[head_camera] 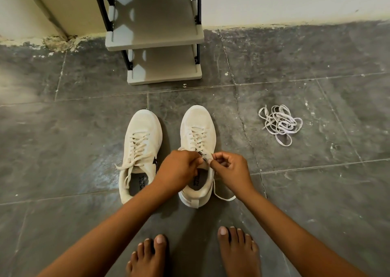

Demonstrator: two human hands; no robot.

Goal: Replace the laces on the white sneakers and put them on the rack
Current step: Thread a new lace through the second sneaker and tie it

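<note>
A tiled floor (84, 150) carries a two-shelf rack (156, 36) by the wall. Below it stand two white sneakers (140, 150) side by side. Both hands, left (179, 169) and right (230, 169), pinch the right sneaker's (197, 129) lace at its top eyelets. Spare laces (279, 122) lie well apart, rightward.

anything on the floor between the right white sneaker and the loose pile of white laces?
Nothing. In the head view, only bare dark grey floor tile separates the right white sneaker from the tangled pile of white laces.
</note>
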